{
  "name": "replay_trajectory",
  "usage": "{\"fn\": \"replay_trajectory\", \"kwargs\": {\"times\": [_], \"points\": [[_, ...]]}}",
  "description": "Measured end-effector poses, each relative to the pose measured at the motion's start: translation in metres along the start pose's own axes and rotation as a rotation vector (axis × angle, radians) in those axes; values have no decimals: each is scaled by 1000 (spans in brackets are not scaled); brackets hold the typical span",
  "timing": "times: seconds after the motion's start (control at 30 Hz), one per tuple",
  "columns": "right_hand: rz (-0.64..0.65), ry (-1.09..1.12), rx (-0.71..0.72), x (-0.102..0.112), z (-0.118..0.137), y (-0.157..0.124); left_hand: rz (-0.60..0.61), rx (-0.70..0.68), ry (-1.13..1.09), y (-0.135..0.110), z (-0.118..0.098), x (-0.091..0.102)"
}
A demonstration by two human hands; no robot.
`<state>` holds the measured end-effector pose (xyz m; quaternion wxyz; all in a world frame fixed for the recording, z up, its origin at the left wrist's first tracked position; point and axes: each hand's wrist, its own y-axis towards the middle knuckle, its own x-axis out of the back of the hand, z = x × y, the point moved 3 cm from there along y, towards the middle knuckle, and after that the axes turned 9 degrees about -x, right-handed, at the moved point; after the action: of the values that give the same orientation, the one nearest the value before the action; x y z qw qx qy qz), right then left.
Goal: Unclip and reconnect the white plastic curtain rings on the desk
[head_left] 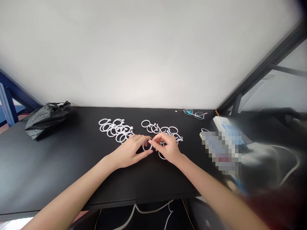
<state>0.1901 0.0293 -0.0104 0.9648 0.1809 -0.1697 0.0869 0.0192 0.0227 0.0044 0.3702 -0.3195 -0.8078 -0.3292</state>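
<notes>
Between my hands, above the black desk, is a white plastic curtain ring [144, 147]. My left hand [131, 147] grips it from the left, its thumb and fingers around the ring. The right hand [168, 147] is closed in a pinch at the ring's upper right edge; any small part between those fingertips is hidden. Left of my hands lies a pile of similar white rings [112, 130], several overlapping. A second, looser group of rings [155, 128] spreads behind and under my right hand, which covers some of them.
A crumpled black plastic bag [49, 118] lies at the back left of the black desk [59, 169]. Eyeglasses [199, 115] rest near the wall. On the right are a white box [223, 123] and a pixelated, phone-like object [219, 153]. Cables [153, 211] hang below the front edge.
</notes>
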Motion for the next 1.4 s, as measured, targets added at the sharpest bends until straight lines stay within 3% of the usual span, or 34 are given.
{"fn": "replay_trajectory", "kwargs": {"times": [0.47,1.03,1.4], "points": [[117,-188,18,0,-4,-1,45,-1,-17,1,-7,2],[153,-193,-1,1,-8,1,133,88,-122,-2,-7,-1],[162,-177,25,2,-6,2,108,77,-208,-1,-7,-3]]}}
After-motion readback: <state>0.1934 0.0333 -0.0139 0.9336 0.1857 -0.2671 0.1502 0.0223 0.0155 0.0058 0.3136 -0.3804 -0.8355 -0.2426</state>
